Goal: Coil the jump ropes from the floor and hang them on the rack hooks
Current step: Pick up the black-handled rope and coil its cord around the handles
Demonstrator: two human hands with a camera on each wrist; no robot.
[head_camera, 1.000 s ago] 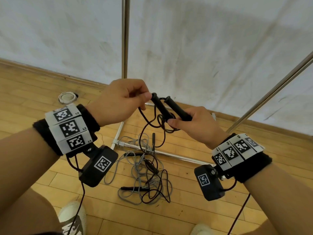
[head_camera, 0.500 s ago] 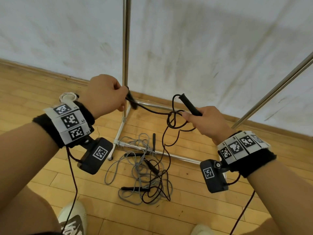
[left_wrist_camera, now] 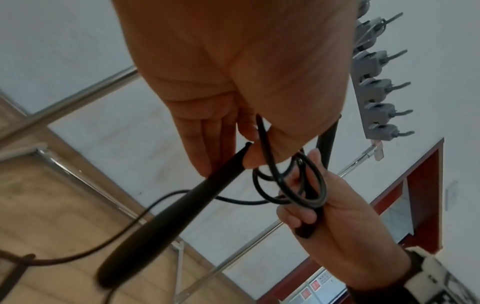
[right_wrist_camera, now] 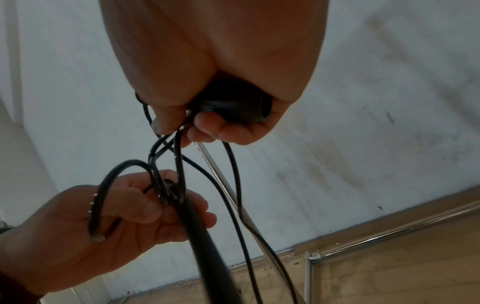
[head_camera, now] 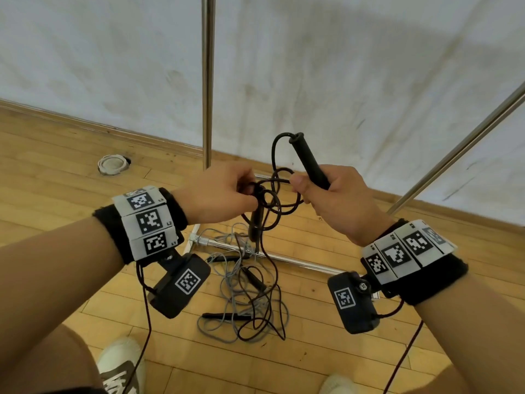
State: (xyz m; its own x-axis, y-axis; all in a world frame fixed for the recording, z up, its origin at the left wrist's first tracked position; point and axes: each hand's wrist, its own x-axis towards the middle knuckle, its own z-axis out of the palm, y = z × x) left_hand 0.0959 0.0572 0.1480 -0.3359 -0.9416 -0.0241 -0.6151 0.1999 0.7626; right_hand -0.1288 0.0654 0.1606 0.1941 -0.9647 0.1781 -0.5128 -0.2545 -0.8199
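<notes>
Hands closed together; left hand pinches one black rope, right hand grips handle.

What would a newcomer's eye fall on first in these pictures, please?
Probably the two hands meeting mid-frame over a black jump rope: the right hand grips one black handle pointing up, while the left hand pinches the looped cord, the other handle dangling below. Next, the tangle of grey and dark ropes on the wooden floor beneath.
</notes>
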